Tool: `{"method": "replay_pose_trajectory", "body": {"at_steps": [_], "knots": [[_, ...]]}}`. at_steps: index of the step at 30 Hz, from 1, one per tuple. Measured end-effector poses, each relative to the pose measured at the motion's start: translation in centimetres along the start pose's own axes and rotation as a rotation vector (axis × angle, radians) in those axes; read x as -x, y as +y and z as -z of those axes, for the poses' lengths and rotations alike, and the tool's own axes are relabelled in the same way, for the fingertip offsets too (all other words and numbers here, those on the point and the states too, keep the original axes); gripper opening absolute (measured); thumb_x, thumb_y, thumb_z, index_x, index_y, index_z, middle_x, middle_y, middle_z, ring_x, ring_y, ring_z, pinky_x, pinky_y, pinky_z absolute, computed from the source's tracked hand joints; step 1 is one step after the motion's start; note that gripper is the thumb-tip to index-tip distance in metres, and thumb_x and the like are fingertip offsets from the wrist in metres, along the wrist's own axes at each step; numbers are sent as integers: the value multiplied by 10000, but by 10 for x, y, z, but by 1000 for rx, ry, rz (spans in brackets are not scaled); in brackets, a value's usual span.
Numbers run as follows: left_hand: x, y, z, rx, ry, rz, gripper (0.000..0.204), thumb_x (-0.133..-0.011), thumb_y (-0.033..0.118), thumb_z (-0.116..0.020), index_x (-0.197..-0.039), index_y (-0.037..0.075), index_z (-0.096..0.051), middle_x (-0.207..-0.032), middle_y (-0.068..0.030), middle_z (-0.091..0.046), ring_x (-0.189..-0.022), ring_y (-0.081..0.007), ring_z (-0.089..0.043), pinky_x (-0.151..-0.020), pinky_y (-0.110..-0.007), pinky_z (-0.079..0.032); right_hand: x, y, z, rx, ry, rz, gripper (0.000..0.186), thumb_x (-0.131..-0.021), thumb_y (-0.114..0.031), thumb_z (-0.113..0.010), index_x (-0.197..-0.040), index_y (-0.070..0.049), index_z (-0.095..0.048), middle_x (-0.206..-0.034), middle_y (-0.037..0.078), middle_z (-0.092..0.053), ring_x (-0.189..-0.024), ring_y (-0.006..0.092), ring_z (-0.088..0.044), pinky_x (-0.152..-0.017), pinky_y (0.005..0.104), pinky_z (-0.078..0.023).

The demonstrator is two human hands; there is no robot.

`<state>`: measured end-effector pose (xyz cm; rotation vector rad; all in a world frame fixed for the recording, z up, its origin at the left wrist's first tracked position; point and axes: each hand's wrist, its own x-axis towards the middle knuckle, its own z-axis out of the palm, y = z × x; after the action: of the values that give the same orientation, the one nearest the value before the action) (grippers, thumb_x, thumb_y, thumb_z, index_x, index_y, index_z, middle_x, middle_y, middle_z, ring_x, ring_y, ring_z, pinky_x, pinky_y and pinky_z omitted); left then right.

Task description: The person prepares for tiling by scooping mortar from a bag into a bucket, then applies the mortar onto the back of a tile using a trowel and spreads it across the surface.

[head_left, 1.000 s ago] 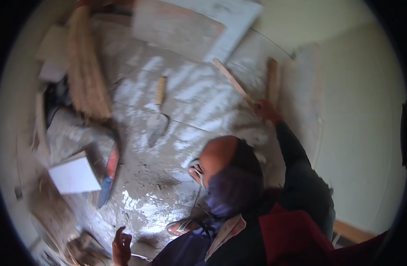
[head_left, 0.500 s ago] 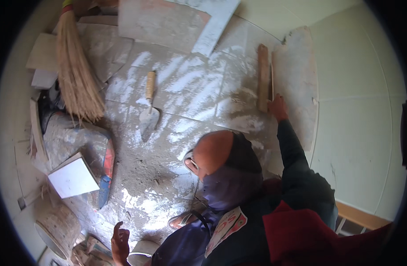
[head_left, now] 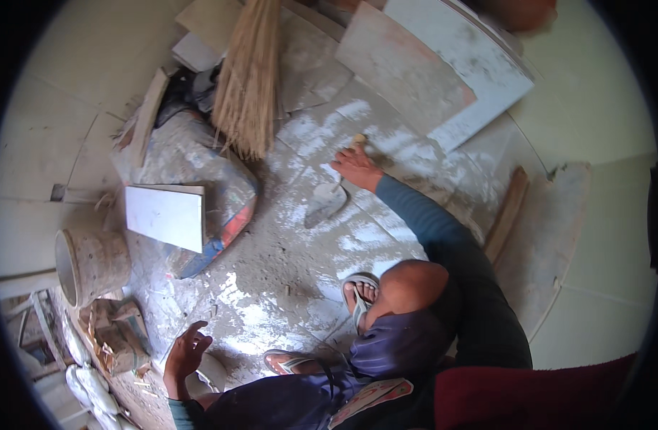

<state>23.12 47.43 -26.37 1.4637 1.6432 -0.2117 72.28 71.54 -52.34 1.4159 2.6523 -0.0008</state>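
Observation:
A pointing trowel (head_left: 324, 205) lies on the dusty tiled floor, its grey blade toward me. My right hand (head_left: 357, 169) is over its wooden handle with the fingers curled round it; only the handle's end shows beyond them. At the lower left my left hand (head_left: 188, 351) hangs in the air, fingers bent and apart, holding nothing. A pale round container (head_left: 212, 373) stands beside that hand, partly hidden by it.
A straw broom (head_left: 248, 86) and a stained sack bearing a white tile (head_left: 164, 217) are on the left. A dirty bucket (head_left: 96, 265) lies tipped nearby. Large tiles (head_left: 479, 68) lean at the far right. A wooden strip (head_left: 508, 211) rests near the right wall.
My right hand has left the wooden strip and board at the right and moved left to the trowel's handle. The view has turned rightward. My left hand remains raised and free.

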Motion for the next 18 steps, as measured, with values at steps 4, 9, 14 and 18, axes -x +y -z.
{"method": "replay_pose_trajectory", "body": {"at_steps": [4, 9, 14, 18], "knots": [[23, -8, -5, -20, 31, 97, 394, -879, 215, -610, -1231, 75, -503, -944, -188, -667, -893, -316, -662, -790, -395, -512, 8, 19, 37, -122, -115, 65, 392, -844, -248, -585, -1211, -126, -518, -1204, 83, -542, -1155, 283, -493, -951, 488, -379], [36, -16, -14, 9, 26, 183, 422, -875, 280, -617, -1244, 102, -515, -994, -207, -655, -923, -339, -653, -799, -408, -506, 0, 73, 76, -687, -26, -527, 467, -865, -394, -600, -1184, -64, -516, -1043, 201, -616, -966, 383, -595, -854, 516, -444], [41, -18, -16, 0, 33, 274, 425, -857, 249, -619, -1224, 59, -521, -1053, -222, -634, -927, -363, -633, -795, -415, -499, -56, 115, 38, -433, 219, -768, 440, -911, -399, -509, -1124, -14, -532, -980, 264, -627, -937, 434, -598, -816, 519, -462], [55, -30, -20, 29, 71, 351, 445, -846, 272, -615, -1220, 47, -525, -1003, -236, -641, -899, -365, -639, -785, -416, -498, -100, 130, 43, -444, 260, -855, 391, -919, -371, -456, -1066, -28, -574, -983, 265, -629, -922, 452, -589, -813, 516, -467]]}}
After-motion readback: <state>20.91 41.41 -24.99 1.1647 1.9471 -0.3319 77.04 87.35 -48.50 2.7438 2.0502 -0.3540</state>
